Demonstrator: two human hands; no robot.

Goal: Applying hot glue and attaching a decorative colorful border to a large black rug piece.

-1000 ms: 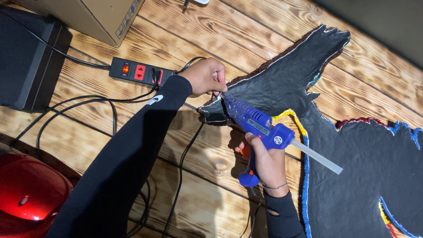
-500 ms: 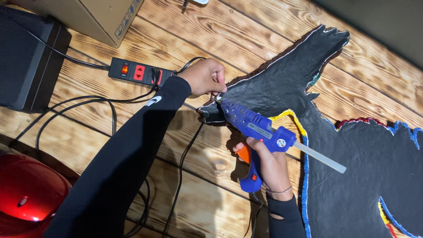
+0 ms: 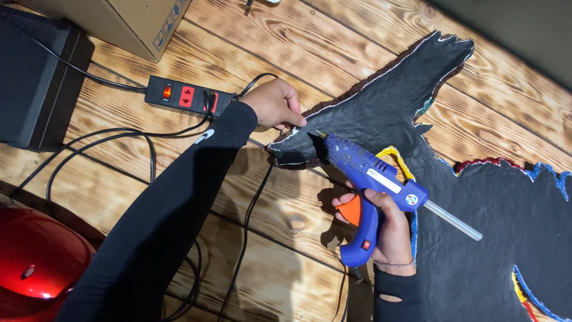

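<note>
Red rounded object at our 8 o'clock. Black power strip at 11, cables trailing. Our left hand pinches edge of black backing fabric, fingers closed on it, possibly folding trim. Our right hand at 5 wraps blue glue gun firmly, nozzle touching fabric edge toward 10.

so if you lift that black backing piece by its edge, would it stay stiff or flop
Probably flop: the black backing piece lies flat on the wooden floor like thin fabric, its cut edge wavy. It looks light, since the left hand pinches its tip with fingertips alone. The fringe may snag.
</note>
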